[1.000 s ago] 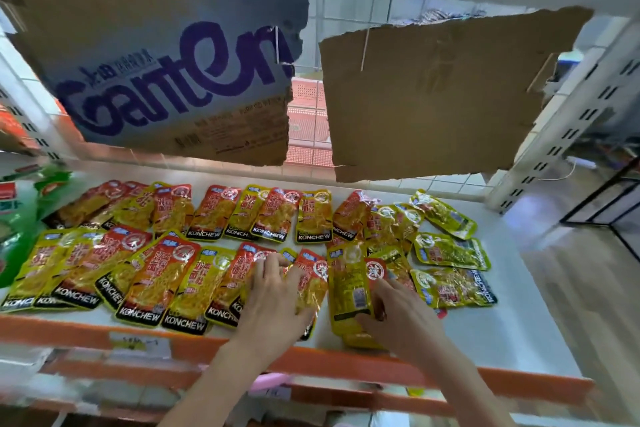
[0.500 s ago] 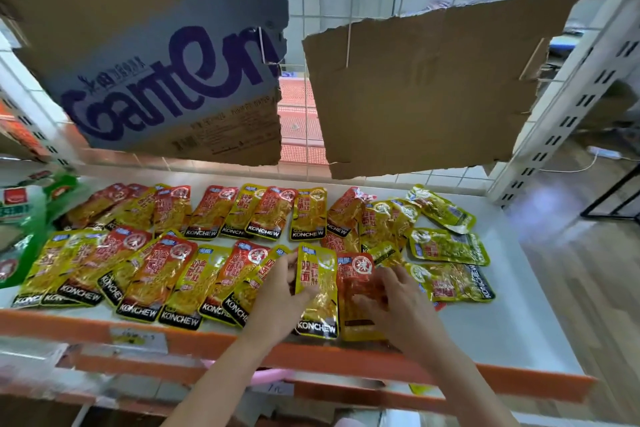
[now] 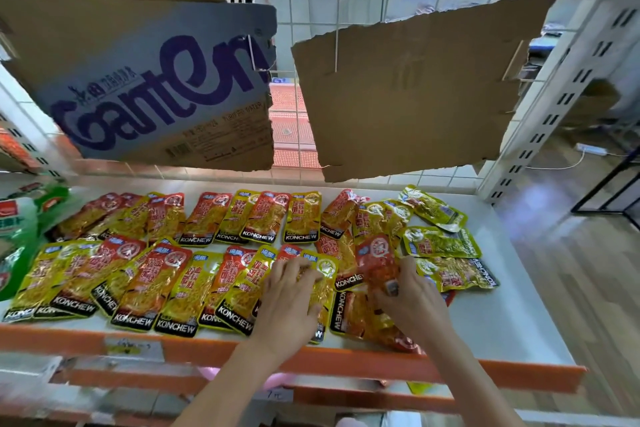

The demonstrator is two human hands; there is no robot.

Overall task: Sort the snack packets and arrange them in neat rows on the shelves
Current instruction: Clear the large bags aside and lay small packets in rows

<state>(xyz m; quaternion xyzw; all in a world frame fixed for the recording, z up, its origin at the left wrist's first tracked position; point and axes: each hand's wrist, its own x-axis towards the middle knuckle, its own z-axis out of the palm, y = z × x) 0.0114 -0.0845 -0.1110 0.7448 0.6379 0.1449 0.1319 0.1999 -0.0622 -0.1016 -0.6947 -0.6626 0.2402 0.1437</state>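
Note:
Red and yellow KONCHEW snack packets lie in two overlapping rows on the white shelf (image 3: 502,315): a back row (image 3: 259,218) and a front row (image 3: 145,284). My left hand (image 3: 291,302) rests flat, fingers spread, on a yellow packet (image 3: 323,269) at the right end of the front row. Just to its right, my right hand (image 3: 412,302) pinches a red packet (image 3: 375,258) between thumb and fingers, above a loose red packet (image 3: 349,315) lying crooked near the shelf's front. Three green-yellow packets (image 3: 440,241) lie sideways at the right.
Green bags (image 3: 20,229) sit at the shelf's left end. Two cardboard sheets hang from the wire back grid, a printed one (image 3: 149,87) and a plain one (image 3: 412,87). The orange front lip (image 3: 485,374) runs along the shelf edge. A white upright (image 3: 561,97) stands on the right.
My left hand slid from the edge of the yellow packet onto its face. My right hand shifted right and now pinches a red packet tilted over the loose ones.

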